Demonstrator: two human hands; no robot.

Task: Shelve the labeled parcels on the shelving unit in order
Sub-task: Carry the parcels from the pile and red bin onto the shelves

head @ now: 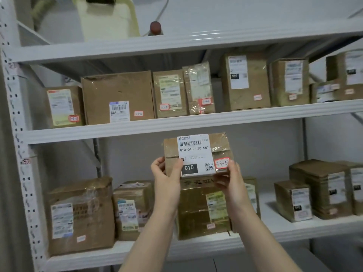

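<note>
Small taped cardboard parcel [198,154] being held up before shelving unit [176,126], between middle and lower shelves. Left hand [167,173] and right hand [229,175] pinching bottom corners. Looking light, stiff; tape likely slippery, edges gripping best.

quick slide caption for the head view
Left hand and right hand hold a parcel tagged 3-1-5 before the shelving unit.

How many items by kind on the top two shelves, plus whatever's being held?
Held parcel: 1
Shelved parcels on the second shelf: 8, though the right edge is cropped
Cream jug: 1
Red-capped bottle: 1
Total: 11
</note>
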